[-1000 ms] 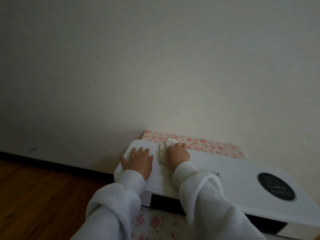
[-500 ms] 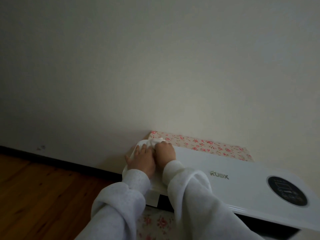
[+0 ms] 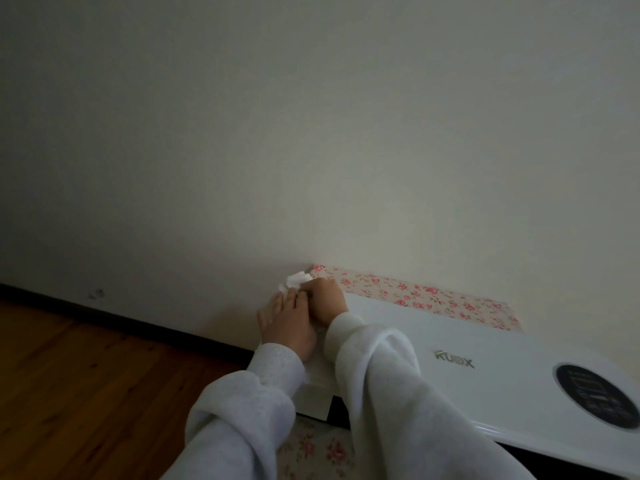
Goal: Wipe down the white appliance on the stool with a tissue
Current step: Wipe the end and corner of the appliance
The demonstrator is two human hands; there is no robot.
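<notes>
A long white appliance (image 3: 485, 344) with a grey logo and a round black panel (image 3: 597, 394) lies across a stool covered in floral cloth (image 3: 426, 296). My right hand (image 3: 325, 301) is closed on a crumpled white tissue (image 3: 294, 280) at the appliance's far left corner, next to the wall. My left hand (image 3: 285, 325) lies flat on the appliance's left end, fingers spread, touching the right hand. White sleeves cover both arms and hide the appliance's near left part.
A plain pale wall (image 3: 311, 133) stands directly behind the stool. A dark baseboard (image 3: 121, 320) runs along its foot, with wooden floor (image 3: 86, 393) to the left. More floral cloth (image 3: 311, 452) shows below the appliance.
My right hand slid the tissue leftward along the appliance top to its far left corner, until it touches the left hand. The view shifted, showing the logo.
</notes>
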